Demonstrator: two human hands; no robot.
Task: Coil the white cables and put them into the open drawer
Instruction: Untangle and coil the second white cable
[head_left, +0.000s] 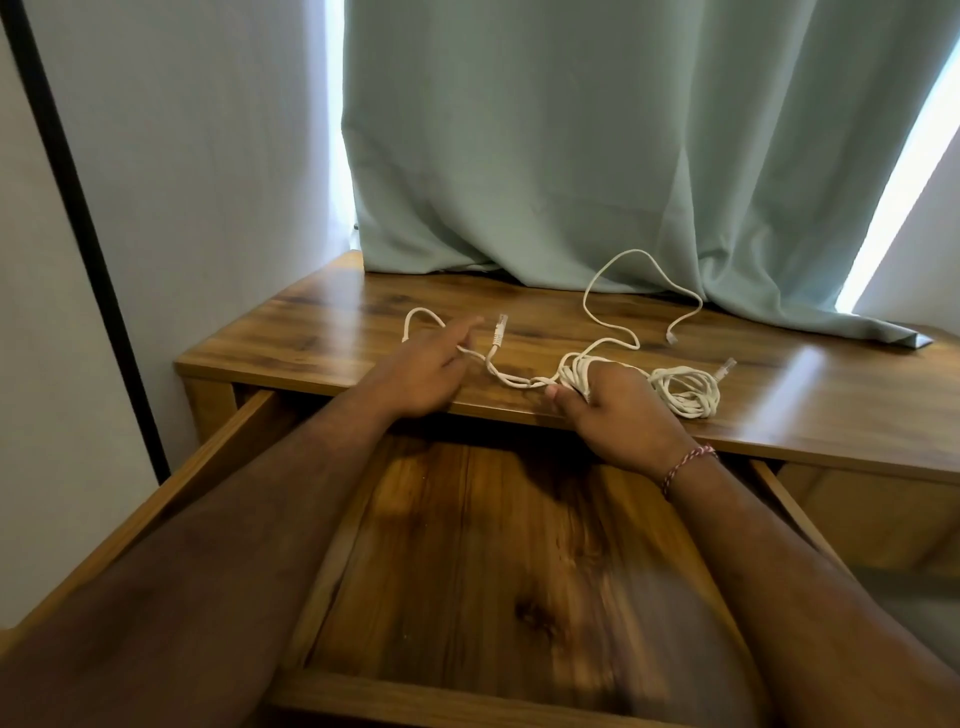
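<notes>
- Desk top (363, 306): the reference landmark. The wooden surface runs across the middle of the view, with a pale green curtain (571, 130) hanging onto its far edge.
- Open drawer (467, 545): pulled out directly below the desk top's near edge. Its wooden floor shows no cable, so the storing step is judged not yet done.
- Loose cable (613, 291): one white run lies in open curves on the far right part of the desk top, reaching up against the curtain hem. A clear plug at one end rests on the wood, apart from the other cables.
- Finished coil (685, 392): a white bundle lies on the desk top near its front edge, just right of the right hand, with a clear plug sticking out at its far side.
- Step in hand: coiling, judged part way through. One bundle looks complete and a second is being wound.
- Right hand (618, 410): held at the desk top's front edge, palm down, fingers and thumb curled round several white loops (574, 376). A red and white thread band circles the wrist.
- Left hand (426, 369): lies over the desk top's front edge to the left, fingers mostly extended. It appears to pinch the free strand (514, 382) that runs across to the right hand's loops.
- Next move: feed the free strand and its plug (498, 332) onto the held loops, keeping them gripped so they do not spring apart. The loose cable is also judged to need coiling before any lowering into the drawer.
</notes>
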